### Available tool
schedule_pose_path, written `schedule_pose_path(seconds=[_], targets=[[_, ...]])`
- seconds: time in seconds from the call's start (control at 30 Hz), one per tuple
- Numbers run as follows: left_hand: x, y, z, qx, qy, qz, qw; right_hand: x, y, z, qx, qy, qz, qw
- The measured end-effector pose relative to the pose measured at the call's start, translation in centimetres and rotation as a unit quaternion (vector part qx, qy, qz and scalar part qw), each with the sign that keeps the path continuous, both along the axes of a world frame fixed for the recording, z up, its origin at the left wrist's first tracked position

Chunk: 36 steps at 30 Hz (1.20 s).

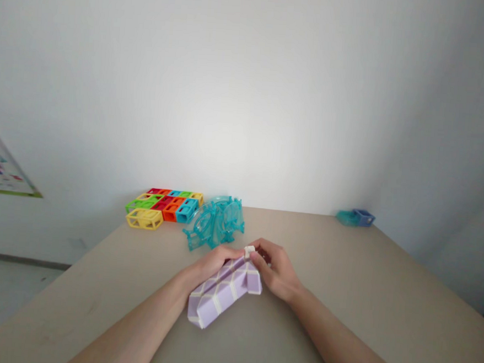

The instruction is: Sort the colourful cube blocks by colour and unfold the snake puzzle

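In the middle of the table is a long, box-like lavender object (222,292) with cream grid lines, lying at a slant; its exact kind I cannot make out. My left hand (212,261) is closed along its far left side, thumb by the top end. My right hand (277,269) curls round the far right end, with thumb and fingers at a small white piece (249,250) there. Fingertips of both hands are partly hidden behind the object. A short lavender flap or block (253,283) juts out on the near right side.
Behind my left hand stand several clear teal plastic track-like pieces (218,224). Left of them are several coloured open-frame blocks (163,205). A blue open block (364,217) and a teal piece (347,217) sit by the wall (248,93) at far right. A poster (3,165) hangs left.
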State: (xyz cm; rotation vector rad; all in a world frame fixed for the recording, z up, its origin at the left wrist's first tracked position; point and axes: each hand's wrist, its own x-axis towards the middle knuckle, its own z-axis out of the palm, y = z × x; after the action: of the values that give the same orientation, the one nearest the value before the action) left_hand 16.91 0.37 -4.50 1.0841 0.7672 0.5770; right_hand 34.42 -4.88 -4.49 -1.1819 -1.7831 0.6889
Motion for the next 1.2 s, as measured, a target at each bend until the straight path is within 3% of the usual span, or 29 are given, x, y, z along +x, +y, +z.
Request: schedule_pose_path(seconds=[0.17, 0.5, 0.63, 0.83, 0.97, 1.2], targets=[[0.0, 0.4, -0.2, -0.029, -0.010, 0.003, 1.000, -0.2, 0.1, 0.0, 0.018, -0.012, 0.017, 1.000], [-0.4, -0.6, 1.1, -0.125, -0.009, -0.076, 0.989, 1.0, 0.1, 0.7, 0.068, -0.131, 0.060, 0.987], [-0.4, -0.5, 1.0, -0.080, 0.024, -0.102, 0.991, 1.0, -0.1, 1.3, 0.084, -0.169, 0.086, 0.978], [-0.5, -0.5, 0.5, 0.124, 0.079, -0.059, 0.987, 0.8, 0.3, 0.6, -0.011, -0.109, 0.058, 0.992], [-0.3, -0.6, 0.2, 0.125, 0.079, -0.050, 0.988, 0.7, 0.5, 0.3, -0.031, -0.087, 0.043, 0.995], [-0.4, -0.9, 0.5, 0.108, 0.079, -0.051, 0.990, 0.6, 0.2, 0.6, 0.018, -0.107, 0.043, 0.993]])
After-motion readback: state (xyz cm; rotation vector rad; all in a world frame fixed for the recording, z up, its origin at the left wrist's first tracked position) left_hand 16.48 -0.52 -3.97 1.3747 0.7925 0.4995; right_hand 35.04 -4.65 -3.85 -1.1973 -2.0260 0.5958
